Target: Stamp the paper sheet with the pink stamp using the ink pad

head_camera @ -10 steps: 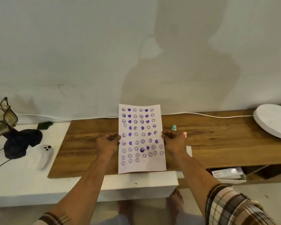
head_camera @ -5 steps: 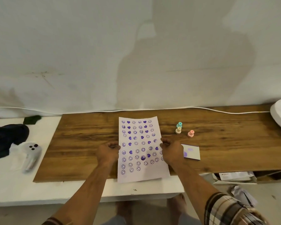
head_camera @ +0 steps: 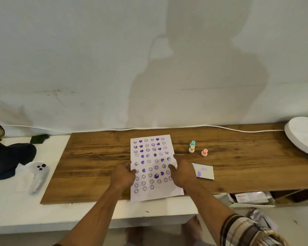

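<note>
My left hand (head_camera: 122, 176) rests on the left edge of the paper sheet (head_camera: 154, 167), fingers curled loosely with the tips on the margin; my right hand (head_camera: 182, 172) lies on the right edge, fingers spread flat and pressing the sheet to the table (head_camera: 96, 157). Neither hand pinches anything. The sheet lies between my hands with its long axis running straight away from me, its near end hanging slightly past the table's front edge. It is already thick with purple smileys and hearts, with bare room left along the near end.

The pink stamp (head_camera: 204, 152) stands upright beyond my right hand and off to its right, apart from the sheet. My right hand is plainly the nearer one; the left would have to cross the whole sheet. The ink pad (head_camera: 204, 170) lies just beside my right hand on its outer side, flat, with purple smears on its face, so it sits between me and the stamp, a handy order for lift, ink, then press.

Two more stamps, a teal stamp (head_camera: 192, 144) and a cream stamp (head_camera: 191, 149), stand close together just left of the pink one; I judge I should come at the pink from its right to avoid knocking them. Nothing else blocks the reach.
</note>
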The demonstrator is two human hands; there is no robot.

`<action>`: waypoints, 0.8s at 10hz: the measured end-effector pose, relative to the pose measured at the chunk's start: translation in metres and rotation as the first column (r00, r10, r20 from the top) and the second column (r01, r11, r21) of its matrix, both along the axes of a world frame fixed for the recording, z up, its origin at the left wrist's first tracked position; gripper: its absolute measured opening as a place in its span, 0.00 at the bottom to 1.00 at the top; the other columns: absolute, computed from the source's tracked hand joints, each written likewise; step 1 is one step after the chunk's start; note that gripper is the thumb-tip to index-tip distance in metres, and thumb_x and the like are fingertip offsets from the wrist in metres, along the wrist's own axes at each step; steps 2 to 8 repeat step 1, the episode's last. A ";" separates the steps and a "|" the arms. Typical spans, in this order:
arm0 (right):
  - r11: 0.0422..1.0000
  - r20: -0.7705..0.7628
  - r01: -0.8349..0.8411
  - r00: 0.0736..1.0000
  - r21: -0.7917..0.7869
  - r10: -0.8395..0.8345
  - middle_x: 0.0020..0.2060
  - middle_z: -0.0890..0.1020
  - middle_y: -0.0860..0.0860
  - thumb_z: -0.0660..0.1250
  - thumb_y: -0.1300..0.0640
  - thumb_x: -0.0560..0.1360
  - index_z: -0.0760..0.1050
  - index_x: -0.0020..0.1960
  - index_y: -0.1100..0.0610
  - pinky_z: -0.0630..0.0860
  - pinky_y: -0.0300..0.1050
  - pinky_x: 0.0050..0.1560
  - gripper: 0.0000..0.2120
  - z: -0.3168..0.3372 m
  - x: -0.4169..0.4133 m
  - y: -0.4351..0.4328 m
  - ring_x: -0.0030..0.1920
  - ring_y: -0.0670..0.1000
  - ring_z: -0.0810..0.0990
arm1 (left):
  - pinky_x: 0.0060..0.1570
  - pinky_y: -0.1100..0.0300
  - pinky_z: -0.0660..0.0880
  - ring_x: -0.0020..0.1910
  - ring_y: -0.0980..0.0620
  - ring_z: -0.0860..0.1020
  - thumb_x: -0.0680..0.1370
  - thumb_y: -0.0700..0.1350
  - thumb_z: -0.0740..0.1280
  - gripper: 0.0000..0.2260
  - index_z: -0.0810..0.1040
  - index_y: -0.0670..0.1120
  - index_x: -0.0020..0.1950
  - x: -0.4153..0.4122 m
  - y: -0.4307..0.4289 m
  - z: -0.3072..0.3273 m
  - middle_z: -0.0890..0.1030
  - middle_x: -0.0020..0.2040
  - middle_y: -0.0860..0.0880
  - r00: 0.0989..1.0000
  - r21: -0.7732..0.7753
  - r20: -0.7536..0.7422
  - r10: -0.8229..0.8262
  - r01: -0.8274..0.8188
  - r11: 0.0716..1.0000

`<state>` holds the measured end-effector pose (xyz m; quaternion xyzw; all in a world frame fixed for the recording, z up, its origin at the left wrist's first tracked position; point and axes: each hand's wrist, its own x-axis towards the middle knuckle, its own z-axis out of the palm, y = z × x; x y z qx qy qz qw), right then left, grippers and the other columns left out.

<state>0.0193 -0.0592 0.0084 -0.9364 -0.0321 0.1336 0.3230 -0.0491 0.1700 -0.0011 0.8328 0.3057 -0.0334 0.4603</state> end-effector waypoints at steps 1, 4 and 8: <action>0.995 0.198 -0.095 0.975 -0.042 0.102 0.72 0.78 0.55 0.65 0.47 0.84 0.69 0.78 0.56 0.72 0.52 0.68 0.26 0.035 -0.004 -0.005 0.72 0.59 0.75 | 0.54 0.54 0.80 0.59 0.49 0.84 0.81 0.49 0.68 0.17 0.79 0.48 0.70 -0.008 -0.001 0.038 0.83 0.69 0.48 0.988 0.228 0.050 -0.144 0.129 0.965; 0.995 0.198 -0.095 0.975 -0.042 0.102 0.72 0.78 0.55 0.65 0.47 0.84 0.69 0.78 0.56 0.72 0.52 0.68 0.26 0.035 -0.004 -0.005 0.72 0.59 0.75 | 0.54 0.54 0.80 0.59 0.49 0.84 0.81 0.49 0.68 0.17 0.79 0.48 0.70 -0.008 -0.001 0.038 0.83 0.69 0.48 0.988 0.228 0.050 -0.144 0.129 0.965; 0.995 0.198 -0.095 0.975 -0.042 0.102 0.72 0.78 0.55 0.65 0.47 0.84 0.69 0.78 0.56 0.72 0.52 0.68 0.26 0.035 -0.004 -0.005 0.72 0.59 0.75 | 0.54 0.54 0.80 0.59 0.49 0.84 0.81 0.49 0.68 0.17 0.79 0.48 0.70 -0.008 -0.001 0.038 0.83 0.69 0.48 0.988 0.228 0.050 -0.144 0.129 0.965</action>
